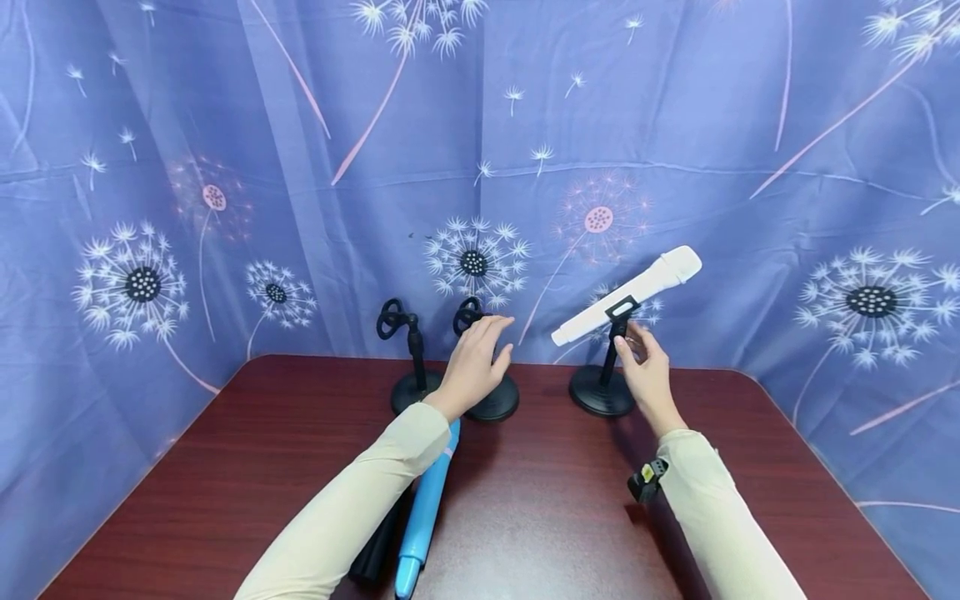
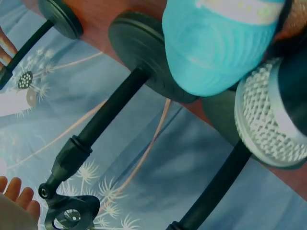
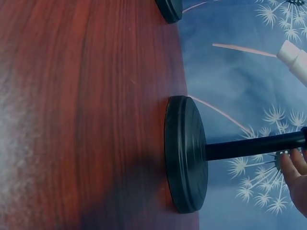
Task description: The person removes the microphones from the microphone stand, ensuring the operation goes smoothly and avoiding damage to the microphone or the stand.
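The white microphone (image 1: 651, 279) sits tilted in the clip of the right stand (image 1: 609, 362), its head up and to your right, its narrow end down and to your left. The blue microphone (image 1: 427, 508) has a pale band (image 2: 240, 8) with small marks, too blurred for you to read. The black device (image 1: 648, 479) at your right wrist carries a yellow patch, too small to make out.

You work at a reddish-brown wood-grained table (image 1: 540, 483) with rounded far corners and a pale shine on its nearer part. Behind it hangs a blue-violet curtain (image 1: 360, 250), printed with white and pink dandelions and drifting seeds.

You have three stands in a row near the far edge, each on a round black base: the left stand (image 1: 417, 350), the middle stand (image 1: 495, 403) and the right one. There are three microphones: the white one raised, and the blue one lying beside the black microphone (image 1: 375, 546), which is partly under your left sleeve (image 1: 352, 500).

Your right hand (image 1: 648, 371) pinches the upper stem of the right stand, just below the clip. Your left hand (image 1: 474, 362) has its fingers extended beside the middle stand's clip; whether it touches, you cannot tell.
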{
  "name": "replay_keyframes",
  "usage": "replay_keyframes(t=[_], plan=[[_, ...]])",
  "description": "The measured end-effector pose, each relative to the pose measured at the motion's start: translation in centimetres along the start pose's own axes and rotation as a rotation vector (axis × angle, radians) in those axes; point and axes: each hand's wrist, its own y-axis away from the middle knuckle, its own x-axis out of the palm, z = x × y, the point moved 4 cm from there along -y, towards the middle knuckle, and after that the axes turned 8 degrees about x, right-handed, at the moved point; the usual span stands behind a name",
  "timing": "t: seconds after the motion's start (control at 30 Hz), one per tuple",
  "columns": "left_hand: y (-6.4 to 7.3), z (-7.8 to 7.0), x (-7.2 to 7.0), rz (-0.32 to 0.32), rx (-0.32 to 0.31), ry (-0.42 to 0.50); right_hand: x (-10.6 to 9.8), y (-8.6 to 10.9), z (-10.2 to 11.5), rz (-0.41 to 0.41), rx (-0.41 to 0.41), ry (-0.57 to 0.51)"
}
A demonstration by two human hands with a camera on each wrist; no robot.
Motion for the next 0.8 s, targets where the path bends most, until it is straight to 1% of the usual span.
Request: replay_keyframes(t=[0.07, 0.2, 0.3, 0.37, 0.43, 0.63, 0.8], plan=[[0.1, -0.1, 0.1, 0.021, -0.013, 0.008, 0.0, -0.2, 0.1, 0.001, 0.015, 0.020], [0.2, -0.3, 0.1, 0.043, -0.033, 0.027, 0.1, -1.4, -1.3, 0.001, 0.035, 0.051], [0.2, -0.5, 0.1, 0.041, -0.038, 0.041, 0.2, -2.3, -2.8, -0.002, 0.033, 0.049], [0.3, -0.5, 0.0, 0.037, -0.037, 0.047, 0.3, -2.4, -2.9, 0.005, 0.048, 0.037], [0.3, -0.5, 0.1, 0.041, -0.039, 0.052, 0.4, -2.6, -3.5, 0.003, 0.052, 0.031], [0.7, -0.5, 0.3, 0.069, -0.060, 0.074, 0.7, -2.7, -4.0, 0.007, 0.083, 0.031], [0.9, -0.2, 0.3, 0.067, -0.075, 0.067, 0.9, -2.8, -4.2, 0.011, 0.107, 0.003]])
